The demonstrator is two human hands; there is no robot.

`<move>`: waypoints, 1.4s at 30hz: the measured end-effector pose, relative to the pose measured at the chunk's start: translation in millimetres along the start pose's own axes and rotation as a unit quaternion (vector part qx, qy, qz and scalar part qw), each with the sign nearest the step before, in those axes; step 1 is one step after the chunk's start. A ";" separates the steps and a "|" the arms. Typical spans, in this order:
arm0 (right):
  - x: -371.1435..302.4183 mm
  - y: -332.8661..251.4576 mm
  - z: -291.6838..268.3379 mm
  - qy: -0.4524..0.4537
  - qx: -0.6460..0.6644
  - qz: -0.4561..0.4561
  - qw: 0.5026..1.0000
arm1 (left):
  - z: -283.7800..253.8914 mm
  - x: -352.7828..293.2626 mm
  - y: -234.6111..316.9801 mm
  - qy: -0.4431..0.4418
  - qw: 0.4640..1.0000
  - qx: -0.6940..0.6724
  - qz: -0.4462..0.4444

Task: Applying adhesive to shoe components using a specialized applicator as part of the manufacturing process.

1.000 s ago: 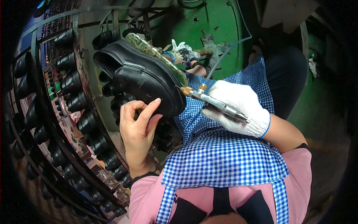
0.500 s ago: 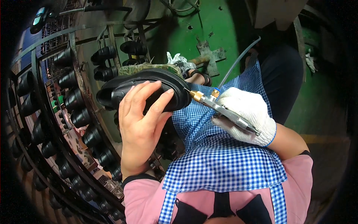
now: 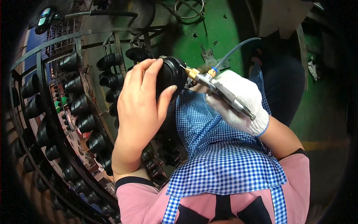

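My bare left hand (image 3: 138, 97) is closed around a black shoe (image 3: 173, 74), thumb on the near side and fingers over the top. One rounded end of the shoe points away from me, and the rest is hidden behind the hand. In a white knitted glove, my right hand (image 3: 244, 91) grips a slim metal dispensing gun (image 3: 227, 96). The gun has a brass nozzle (image 3: 191, 73) and a thin needle tip, which is at the shoe's right edge; whether it touches I cannot tell. A grey hose (image 3: 236, 47) runs from the gun's blue-ringed fitting.
On the left, a curved metal rack (image 3: 75, 35) carries rows of black shoes (image 3: 86, 123). My blue checked apron (image 3: 223, 171) covers my lap. Coiled hose (image 3: 190, 16) lies on the green floor (image 3: 220, 28), and a pale panel (image 3: 281, 16) stands at the far right.
The shoe has turned from lying crosswise to pointing away from me, and my left hand has turned with it. My right hand has shifted slightly up and left with the gun.
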State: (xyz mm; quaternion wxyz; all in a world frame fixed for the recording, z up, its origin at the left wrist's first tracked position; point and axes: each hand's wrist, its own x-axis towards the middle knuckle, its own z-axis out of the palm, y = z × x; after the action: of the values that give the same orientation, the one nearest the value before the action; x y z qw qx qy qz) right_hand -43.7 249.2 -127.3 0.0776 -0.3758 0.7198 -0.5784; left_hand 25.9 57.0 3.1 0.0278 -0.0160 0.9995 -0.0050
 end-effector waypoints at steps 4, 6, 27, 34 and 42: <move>19.6 0.3 17.7 0.031 0.013 0.026 0.999 | 0.9 15.1 -12.2 0.008 0.999 0.043 -0.010; 27.0 5.8 27.7 0.086 0.053 0.012 0.995 | 1.9 23.4 -20.1 0.010 0.997 0.072 -0.025; 8.5 -12.2 84.6 0.074 0.103 -0.042 0.991 | 11.6 31.3 -98.5 -0.023 0.962 0.023 -0.272; -4.5 -22.1 79.6 0.010 0.057 -0.022 0.998 | 12.1 29.8 -102.8 -0.003 0.955 0.020 -0.295; -27.8 -26.2 77.9 -0.022 0.091 -0.022 0.995 | 15.6 30.6 -102.8 0.004 0.953 0.025 -0.303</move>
State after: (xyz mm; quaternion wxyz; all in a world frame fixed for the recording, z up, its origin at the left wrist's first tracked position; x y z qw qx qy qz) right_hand 30.3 205.1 -137.8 0.1139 -0.3955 0.6541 -0.6346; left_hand -0.6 -46.9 -13.0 0.0217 -0.3174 0.9473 -0.0380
